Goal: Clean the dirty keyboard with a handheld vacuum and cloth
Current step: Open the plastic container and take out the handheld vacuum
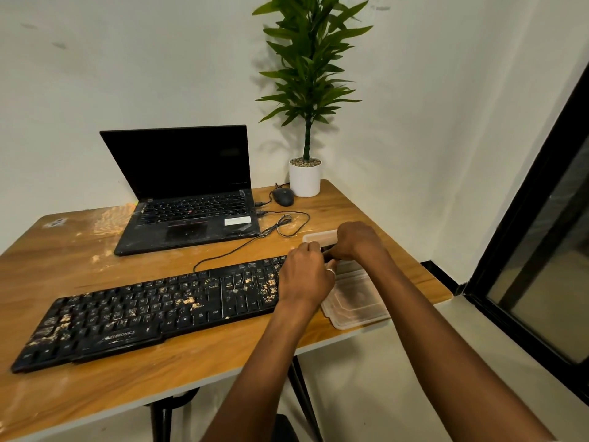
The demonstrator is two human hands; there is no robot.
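Spanning the wooden table (95, 260), the crumb-strewn black keyboard (143, 314) lies with a laptop (191, 199) behind it and a clear plastic container (357, 301) just beside its right end. The 2 hands meet over that end: the left hand (306, 275) is curled above the keyboard's last keys, its hold hidden. The right hand (357, 242), just past the keyboard's far corner, pinches a small dark object (328, 250).
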